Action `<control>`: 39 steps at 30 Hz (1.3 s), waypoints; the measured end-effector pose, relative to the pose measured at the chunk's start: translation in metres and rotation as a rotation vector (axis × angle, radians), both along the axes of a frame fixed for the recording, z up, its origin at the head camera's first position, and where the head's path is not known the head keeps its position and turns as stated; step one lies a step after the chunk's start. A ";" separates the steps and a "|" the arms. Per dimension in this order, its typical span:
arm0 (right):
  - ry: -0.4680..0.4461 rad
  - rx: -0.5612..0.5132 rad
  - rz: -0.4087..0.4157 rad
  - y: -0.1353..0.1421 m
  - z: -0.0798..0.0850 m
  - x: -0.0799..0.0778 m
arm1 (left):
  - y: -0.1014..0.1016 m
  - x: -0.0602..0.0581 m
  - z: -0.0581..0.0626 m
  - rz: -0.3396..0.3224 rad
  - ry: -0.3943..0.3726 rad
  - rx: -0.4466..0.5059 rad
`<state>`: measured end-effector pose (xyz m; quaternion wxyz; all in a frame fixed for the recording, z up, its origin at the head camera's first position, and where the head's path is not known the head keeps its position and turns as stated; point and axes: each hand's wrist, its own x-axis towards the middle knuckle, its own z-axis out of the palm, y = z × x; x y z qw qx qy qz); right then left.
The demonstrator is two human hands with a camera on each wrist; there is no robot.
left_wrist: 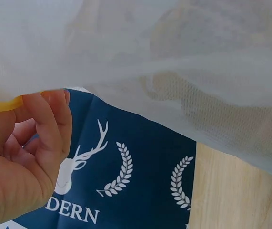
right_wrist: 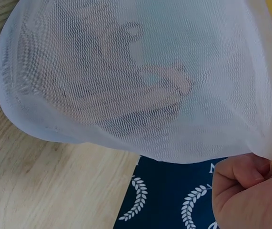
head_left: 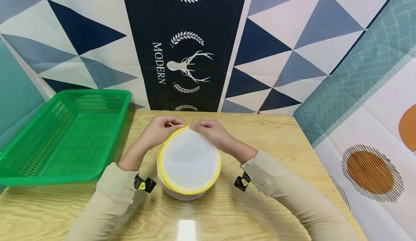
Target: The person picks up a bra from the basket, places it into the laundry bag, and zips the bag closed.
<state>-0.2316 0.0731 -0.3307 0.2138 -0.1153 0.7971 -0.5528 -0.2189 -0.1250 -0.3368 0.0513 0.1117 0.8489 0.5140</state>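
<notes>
A round white mesh laundry bag point(head_left: 191, 160) with yellow trim stands on the table between the forearms, its pale top facing up. At its far edge my left hand point(head_left: 163, 130) pinches the yellow trim between thumb and fingers. Close beside it, my right hand point(head_left: 212, 134) pinches the same edge with thumb and curled fingers. In the right wrist view, blurred beige and dark shapes show through the bag's mesh point(right_wrist: 126, 86); what they are, I cannot tell. The left wrist view has the left hand point(left_wrist: 28, 143) at the yellow rim, under the white mesh point(left_wrist: 126, 47).
A green plastic basket point(head_left: 121, 125) with slotted walls sits at the left of the wooden table point(head_left: 266, 132). Behind the table hangs a patterned cloth point(head_left: 182, 17) with a deer head and triangles. Another printed cloth point(head_left: 367, 125) borders the right side.
</notes>
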 end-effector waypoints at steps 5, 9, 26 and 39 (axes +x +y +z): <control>0.010 0.007 -0.008 -0.001 -0.001 0.001 | -0.001 0.001 -0.001 0.008 0.015 0.003; 0.037 0.013 -0.009 -0.002 -0.001 0.001 | -0.003 0.002 -0.002 0.035 0.031 0.005; 0.038 -0.006 -0.019 0.002 -0.004 0.001 | -0.002 0.002 -0.007 0.085 0.060 0.007; 0.062 -0.054 -0.067 0.002 -0.004 0.006 | 0.001 0.001 -0.007 0.089 0.031 0.031</control>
